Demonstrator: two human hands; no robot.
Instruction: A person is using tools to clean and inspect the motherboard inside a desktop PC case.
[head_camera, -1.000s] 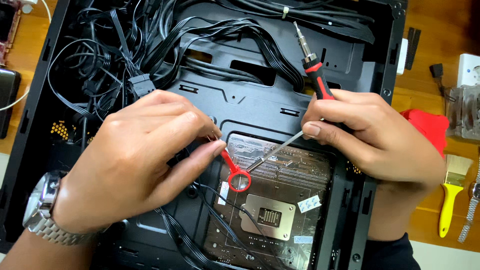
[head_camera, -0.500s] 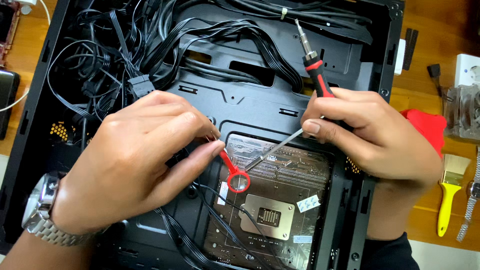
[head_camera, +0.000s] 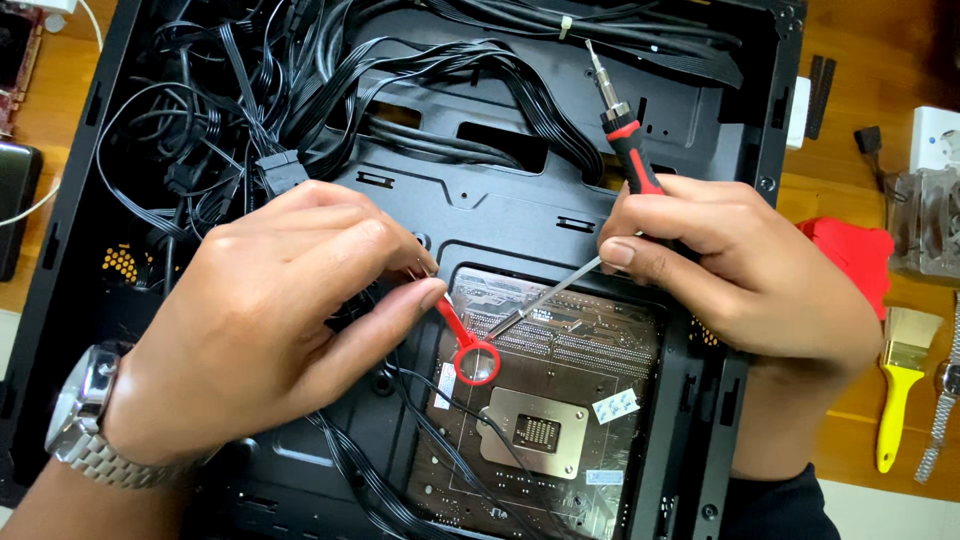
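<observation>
Two hands work inside the computer case: left hand pinches a red ring-ended tool; right hand grips a red-and-black screwdriver and a thin metal probe.

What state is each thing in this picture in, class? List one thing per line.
Computer case: lying flat, side open, circuit board showing through the cutout.
Black cables: loose and tangled inside the case.
Red ring tool: pinched by the left hand, ring resting over the board.
Screwdriver: gripped in the right hand, tip pointing away.
Thin metal rod: held at a slant, touching the board.
Yellow brush: lying unused on the table.
</observation>
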